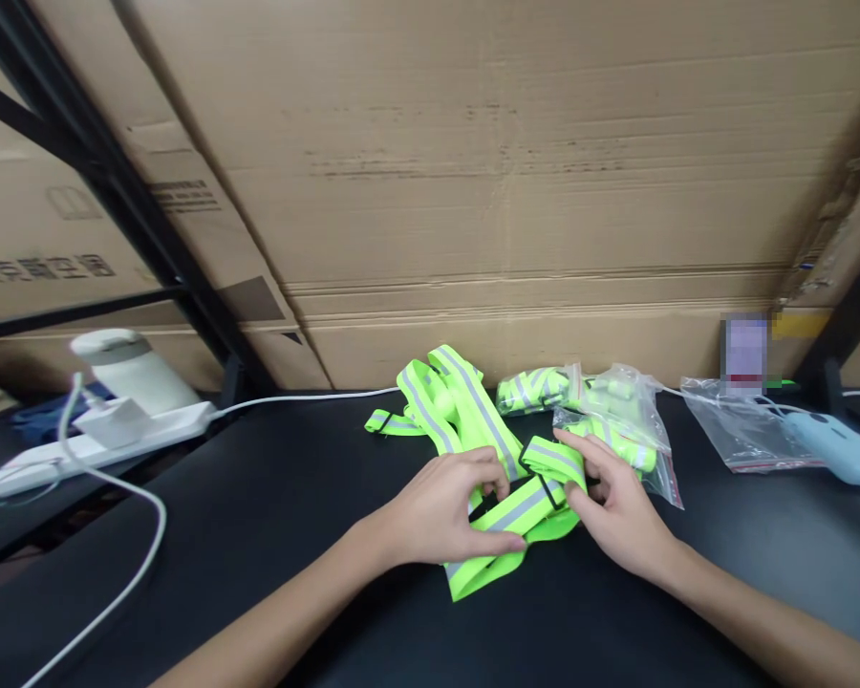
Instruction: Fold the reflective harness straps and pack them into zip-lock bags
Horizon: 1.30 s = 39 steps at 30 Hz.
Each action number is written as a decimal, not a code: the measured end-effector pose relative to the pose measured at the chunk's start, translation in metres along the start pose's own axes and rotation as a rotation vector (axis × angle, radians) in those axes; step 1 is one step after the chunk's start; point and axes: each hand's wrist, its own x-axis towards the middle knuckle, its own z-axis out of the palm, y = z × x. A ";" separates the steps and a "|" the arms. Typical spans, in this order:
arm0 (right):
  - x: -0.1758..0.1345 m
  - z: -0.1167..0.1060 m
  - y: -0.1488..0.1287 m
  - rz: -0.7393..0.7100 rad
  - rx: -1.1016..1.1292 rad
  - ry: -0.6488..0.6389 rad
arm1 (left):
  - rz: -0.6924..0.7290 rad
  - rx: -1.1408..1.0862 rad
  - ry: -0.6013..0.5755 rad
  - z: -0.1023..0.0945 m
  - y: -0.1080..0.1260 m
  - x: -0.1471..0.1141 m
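A neon yellow-green reflective strap (520, 506) with grey stripes and black buckles lies on the black tabletop in loose folds. Over its near part rests my left hand (459, 506), thumb and fingers apart around the band. My right hand (612, 502) pinches a folded loop near a buckle between thumb and fingers. More of the same webbing (459, 397) spreads toward the back, beyond my left hand. Behind my right hand are clear plastic bags (623, 392) with rolled reflective straps inside.
A cardboard wall (473, 191) stands along the back edge. At left are a white power strip (35, 463), a pale bottle (136, 373) and a looping white cable (159, 535). To the right lie a flat clear bag (738, 440) and a light blue object (842, 449).
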 end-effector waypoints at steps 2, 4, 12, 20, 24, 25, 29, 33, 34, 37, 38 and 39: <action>0.000 0.001 -0.002 0.011 -0.027 0.003 | 0.031 -0.014 0.007 -0.001 0.000 -0.001; 0.000 0.001 -0.002 0.008 -0.088 0.020 | 0.057 -0.087 0.020 -0.001 0.001 0.000; 0.008 -0.010 0.010 -0.037 0.099 0.117 | 0.042 -0.728 -0.150 -0.026 -0.028 0.000; 0.010 -0.011 -0.003 0.393 0.593 0.195 | 0.023 -0.934 -0.671 -0.066 -0.060 -0.025; 0.011 -0.011 -0.005 0.437 0.701 0.221 | -0.012 -0.962 -0.890 -0.059 -0.035 -0.025; 0.011 -0.011 -0.006 0.431 0.686 0.227 | -0.002 -0.957 -0.930 -0.055 -0.029 -0.023; 0.010 -0.015 -0.010 0.371 0.508 0.200 | 0.044 -0.954 -0.960 -0.046 -0.016 -0.020; 0.006 -0.027 -0.009 0.223 0.197 0.205 | 0.030 -0.885 -0.880 -0.056 -0.025 -0.025; 0.005 -0.031 -0.008 0.210 0.119 0.214 | 0.031 -0.857 -0.845 -0.061 -0.029 -0.027; 0.001 -0.038 -0.002 0.249 -0.012 0.138 | 0.086 -0.719 -0.673 -0.073 -0.034 -0.030; 0.000 -0.039 0.000 0.266 -0.042 0.099 | 0.114 -0.684 -0.644 -0.074 -0.032 -0.029; -0.001 -0.039 0.001 0.279 -0.075 0.065 | 0.139 -0.672 -0.649 -0.073 -0.029 -0.028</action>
